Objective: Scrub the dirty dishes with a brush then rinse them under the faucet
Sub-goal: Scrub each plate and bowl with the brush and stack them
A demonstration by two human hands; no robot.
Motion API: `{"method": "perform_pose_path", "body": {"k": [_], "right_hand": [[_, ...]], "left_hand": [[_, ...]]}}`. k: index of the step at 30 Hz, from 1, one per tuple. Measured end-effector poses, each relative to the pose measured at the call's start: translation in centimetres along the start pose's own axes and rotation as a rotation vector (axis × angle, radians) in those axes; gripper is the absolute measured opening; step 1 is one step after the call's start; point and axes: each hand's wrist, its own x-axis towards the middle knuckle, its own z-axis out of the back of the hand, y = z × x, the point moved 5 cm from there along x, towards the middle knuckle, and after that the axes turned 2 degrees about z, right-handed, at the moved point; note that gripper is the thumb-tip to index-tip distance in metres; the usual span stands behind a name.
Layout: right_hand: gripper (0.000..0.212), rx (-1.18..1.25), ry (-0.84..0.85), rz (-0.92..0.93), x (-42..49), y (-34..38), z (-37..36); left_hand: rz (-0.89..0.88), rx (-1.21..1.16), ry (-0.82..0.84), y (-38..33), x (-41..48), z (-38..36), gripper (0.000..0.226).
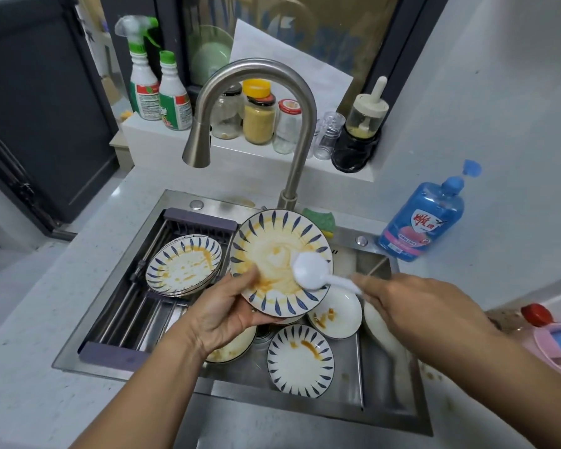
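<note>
While the left hand (222, 314) grips a stained plate (280, 260) over the sink (272, 398), the right hand (412, 303) holds the brush (311, 267) against it. Scrubbing underway. Faucet (300, 150) apparently dry, so no rinsing yet. Other plates (300, 359) dirty: early stage.

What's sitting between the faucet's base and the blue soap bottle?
A green sponge lies on the sink rim between faucet and soap bottle, partly hidden behind the held plate; head view.

Bright, even indoor light, soft and diffuse; shadows faint. Dull sheen on faucet (306, 131) arch and steel sink (289, 406) rim. Brush (311, 270) head smeared by motion blur against plate (272, 241). Wide-angle distortion: counter (30, 367) edges bow, walls (499, 92) lean outward. Whole frame slightly soft, corners softest.
</note>
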Motion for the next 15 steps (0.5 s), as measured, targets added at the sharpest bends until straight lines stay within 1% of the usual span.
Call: {"method": "perform_pose_path", "body": {"k": [3, 4, 6, 7, 9, 12, 15], "right_hand": [[0.035, 0.120, 0.102, 0.097, -0.7, 2.3, -1.1], [0.033, 0.162, 0.111, 0.134, -0.7, 3.2, -1.3], [0.032, 0.233, 0.081, 0.173, -0.1, 4.7, -1.5], [0.033, 0.255, 0.056, 0.173, 0.3, 5.1, -1.4], [0.036, 0.269, 0.005, 0.170, 0.7, 5.8, -1.4], [0.038, 0.251, -0.015, 0.177, 0.3, 6.7, -1.7], [0.035, 0.173, -0.026, 0.160, -0.8, 6.1, -2.0]], "left_hand": [[0.012, -0.002, -0.078, 0.4, 0.2, 0.1, 0.064], [0.021, 0.014, -0.110, 0.6, 0.3, 0.1, 0.071], [0.041, 0.016, -0.183, 1.2, 0.4, 0.2, 0.084], [0.041, -0.004, -0.207, 1.4, 0.3, 0.0, 0.087], [0.018, -0.038, -0.241, 1.2, 0.1, 0.0, 0.085], [-0.029, -0.006, -0.299, 0.6, 0.2, 0.8, 0.092], [-0.113, 0.074, -0.385, -0.1, -0.4, 1.7, 0.075]]}}
